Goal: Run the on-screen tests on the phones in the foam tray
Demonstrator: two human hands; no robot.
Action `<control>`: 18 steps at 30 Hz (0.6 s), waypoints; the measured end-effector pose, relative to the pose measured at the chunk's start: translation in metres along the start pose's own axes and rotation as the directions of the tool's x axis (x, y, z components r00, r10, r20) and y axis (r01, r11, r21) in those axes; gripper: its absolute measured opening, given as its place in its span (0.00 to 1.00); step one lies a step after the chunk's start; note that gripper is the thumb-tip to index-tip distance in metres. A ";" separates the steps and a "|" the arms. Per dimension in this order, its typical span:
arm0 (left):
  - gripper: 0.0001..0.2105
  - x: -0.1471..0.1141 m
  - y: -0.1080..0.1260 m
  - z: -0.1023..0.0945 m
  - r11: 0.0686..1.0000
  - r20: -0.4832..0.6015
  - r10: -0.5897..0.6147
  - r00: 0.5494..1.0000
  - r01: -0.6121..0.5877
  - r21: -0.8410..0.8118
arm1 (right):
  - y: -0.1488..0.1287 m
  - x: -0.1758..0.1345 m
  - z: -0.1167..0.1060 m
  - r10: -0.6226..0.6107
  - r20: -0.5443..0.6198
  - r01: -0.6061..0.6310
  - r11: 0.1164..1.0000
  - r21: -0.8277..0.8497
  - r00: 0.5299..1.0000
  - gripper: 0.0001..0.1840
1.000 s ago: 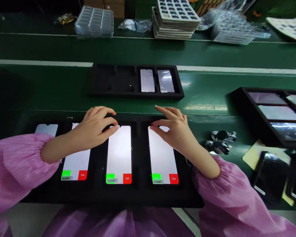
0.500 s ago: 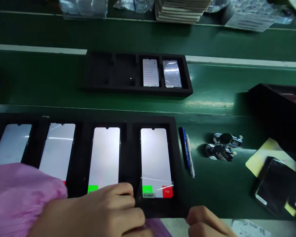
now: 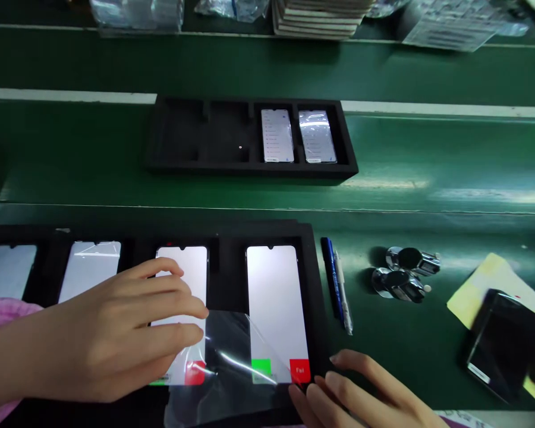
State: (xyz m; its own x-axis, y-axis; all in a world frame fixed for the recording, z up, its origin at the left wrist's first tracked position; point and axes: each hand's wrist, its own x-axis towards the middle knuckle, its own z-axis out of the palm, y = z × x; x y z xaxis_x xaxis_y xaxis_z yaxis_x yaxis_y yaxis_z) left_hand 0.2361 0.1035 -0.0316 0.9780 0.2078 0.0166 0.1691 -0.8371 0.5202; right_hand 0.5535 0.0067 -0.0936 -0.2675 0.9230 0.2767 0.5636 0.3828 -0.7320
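A thin clear plastic film (image 3: 223,356) spans between my hands, over the lower parts of two lit phones. My left hand (image 3: 129,327) is above the third phone (image 3: 185,276), long fingers stretched out; the film runs under its index finger, where the thumb is hidden. My right hand (image 3: 339,392) is by the bottom right corner of the rightmost phone (image 3: 274,291), with its fingertips at the film's right corner. That phone shows a white screen with a green box and a red "Fail" box. Both phones lie in a black tray (image 3: 229,267).
Two more phones sit further left in the tray. A smaller black tray (image 3: 225,169) behind holds two phones. Right of the near tray lie a blue pen (image 3: 333,276), a white pen (image 3: 343,297), metal tally counters (image 3: 405,273), a yellow paper (image 3: 484,282) and a dark phone-like device (image 3: 502,345).
My left hand has risen and moved left over the third phone, its fingers straightening. My right hand has shifted slightly left. The clear film now shows stretched between them. The view has shifted slightly.
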 end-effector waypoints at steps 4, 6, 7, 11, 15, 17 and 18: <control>0.13 -0.008 -0.011 -0.004 0.990 -0.068 -0.047 0.997 0.055 0.128 | 0.015 0.022 0.004 0.013 -0.061 -0.011 0.999 0.034 0.998 0.22; 0.10 -0.019 -0.018 -0.009 0.944 -0.119 -0.139 0.983 0.168 0.284 | 0.021 0.032 0.007 0.026 -0.089 -0.022 0.998 0.053 0.996 0.21; 0.08 -0.025 -0.020 -0.011 0.895 -0.145 -0.191 0.971 0.233 0.380 | 0.023 0.036 0.008 0.037 -0.101 -0.031 0.998 0.063 0.994 0.20; 0.15 -0.044 -0.028 -0.011 0.751 -0.188 -0.331 0.925 0.379 0.540 | 0.026 0.043 0.012 0.101 -0.138 -0.087 0.991 0.099 0.985 0.16; 0.15 -0.051 -0.033 0.002 0.770 -0.183 -0.376 0.908 0.416 0.484 | 0.025 0.041 0.012 0.154 -0.260 -0.126 0.985 0.120 0.953 0.05; 0.13 -0.052 -0.036 0.007 0.781 -0.204 -0.370 0.906 0.423 0.460 | 0.023 0.038 0.012 0.188 -0.298 -0.146 0.977 0.159 0.936 0.05; 0.12 -0.053 -0.038 0.008 0.776 -0.222 -0.365 0.904 0.427 0.464 | 0.021 0.036 0.011 0.206 -0.300 -0.156 0.971 0.181 0.932 0.05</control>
State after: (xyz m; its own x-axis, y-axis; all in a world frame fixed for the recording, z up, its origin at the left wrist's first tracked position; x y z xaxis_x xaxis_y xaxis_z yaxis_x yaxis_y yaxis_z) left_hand 0.1790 0.1201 -0.0591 0.7959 0.6053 0.0147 0.6051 -0.7960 0.0149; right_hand 0.5471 0.0471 -0.1061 0.1009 0.9506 0.2935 0.4472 0.2202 -0.8669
